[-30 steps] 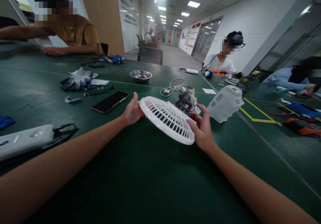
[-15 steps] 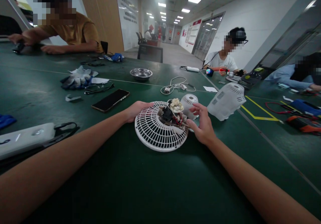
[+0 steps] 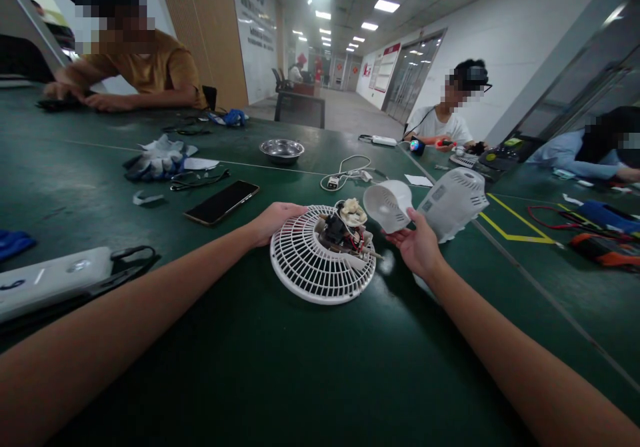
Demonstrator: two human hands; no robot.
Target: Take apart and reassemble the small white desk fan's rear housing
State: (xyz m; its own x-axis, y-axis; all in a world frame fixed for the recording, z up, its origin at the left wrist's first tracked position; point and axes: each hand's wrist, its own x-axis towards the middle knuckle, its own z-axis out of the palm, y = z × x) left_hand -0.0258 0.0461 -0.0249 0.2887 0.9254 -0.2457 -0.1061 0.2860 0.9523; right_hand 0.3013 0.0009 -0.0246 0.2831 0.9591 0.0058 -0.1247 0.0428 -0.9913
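Note:
A round white fan grille [image 3: 320, 273] lies on the green table, with a fan motor [image 3: 336, 232] and its wiring exposed at the centre. My left hand [image 3: 278, 223] grips the grille's far left rim; its fingertips are partly hidden. Just right of the motor, my right hand [image 3: 419, 245] holds a white plastic motor cover [image 3: 390, 203], tilted so its hollow inside shows. Behind that hand stands a larger white vented housing [image 3: 454, 203], apart from the grille. Whether the hand touches the housing I cannot tell.
A phone [image 3: 223, 202], gloves [image 3: 157, 157] and a white power strip [image 3: 65, 273] lie to the left. Beyond the grille are a steel bowl [image 3: 281, 150] and a white cable [image 3: 353, 175]. A multimeter [image 3: 607, 250] sits at right. Several people sit around the table.
My right hand has taken hold of the motor cover, lifted it and turned its hollow side toward me. My left hand and the grille stay nearly in place.

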